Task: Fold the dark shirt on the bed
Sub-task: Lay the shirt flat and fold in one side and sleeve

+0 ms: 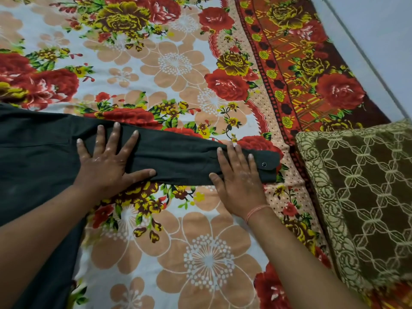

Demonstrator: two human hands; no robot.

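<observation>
Head view: we see the dark shirt point(33, 157) at the left of the frame on the flowered bed point(178, 63), its sleeve point(178, 157) laid flat toward the right. Our left hand point(107, 163) presses the sleeve near the shoulder, fingers point(114, 134) spread wide and straight. Our right hand point(238, 181) presses the cuff end, fingers straight, gripping nothing. A brown cushion point(361, 186) lies at the right edge.
</observation>
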